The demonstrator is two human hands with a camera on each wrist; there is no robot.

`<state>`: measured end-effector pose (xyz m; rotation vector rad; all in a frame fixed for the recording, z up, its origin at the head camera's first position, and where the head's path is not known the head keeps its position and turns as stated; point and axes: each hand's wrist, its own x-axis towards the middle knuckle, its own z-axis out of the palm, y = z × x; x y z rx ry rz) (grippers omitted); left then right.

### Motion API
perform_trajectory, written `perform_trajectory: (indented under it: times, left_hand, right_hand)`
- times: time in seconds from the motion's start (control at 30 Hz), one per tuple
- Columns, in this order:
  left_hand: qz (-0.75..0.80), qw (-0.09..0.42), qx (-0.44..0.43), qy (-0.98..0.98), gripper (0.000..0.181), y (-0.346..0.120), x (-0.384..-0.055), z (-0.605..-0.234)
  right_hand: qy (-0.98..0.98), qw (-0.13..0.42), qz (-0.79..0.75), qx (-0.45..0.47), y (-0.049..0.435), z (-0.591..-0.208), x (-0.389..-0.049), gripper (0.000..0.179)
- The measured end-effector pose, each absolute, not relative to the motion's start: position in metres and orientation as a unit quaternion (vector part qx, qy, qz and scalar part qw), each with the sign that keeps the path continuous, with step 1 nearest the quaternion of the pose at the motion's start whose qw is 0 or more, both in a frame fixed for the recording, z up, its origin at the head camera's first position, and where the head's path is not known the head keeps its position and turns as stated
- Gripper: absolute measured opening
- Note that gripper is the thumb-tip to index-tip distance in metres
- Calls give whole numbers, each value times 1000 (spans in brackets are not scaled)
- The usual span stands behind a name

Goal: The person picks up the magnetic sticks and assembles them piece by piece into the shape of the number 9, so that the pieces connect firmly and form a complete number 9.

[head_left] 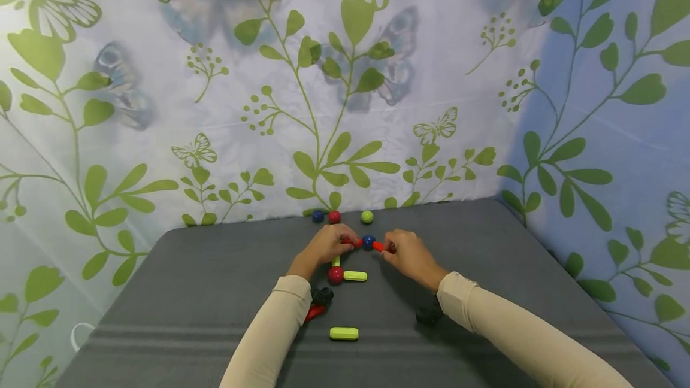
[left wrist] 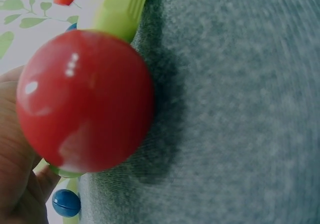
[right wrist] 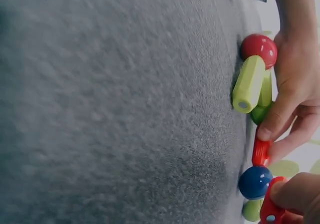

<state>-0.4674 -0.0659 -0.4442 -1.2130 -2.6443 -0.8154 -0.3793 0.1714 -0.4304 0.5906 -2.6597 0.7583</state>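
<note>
My left hand pinches a red rod, whose end meets a blue ball. From the other side, my right hand pinches a second red rod with a silvery tip; it reaches the blue ball in the head view. Below my left hand lies a joined piece: a red ball with one lime-green rod pointing right and another lime-green rod running back under the hand. A green ball shows at that rod's far end, partly covered by the left fingers.
At the table's back edge sit a blue ball, a red ball and a lime-green ball. A loose lime-green rod lies in front. Red rods are partly hidden by my left sleeve. Patterned curtains border the grey table.
</note>
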Motion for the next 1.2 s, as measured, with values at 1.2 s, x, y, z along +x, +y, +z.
perform_trajectory:
  times: [1.2]
  left_hand:
    - [-285, 40, -344, -894, 15, -62, -464, -444]
  right_hand:
    - [-929, 120, 308, 167, 141, -448, -391, 31]
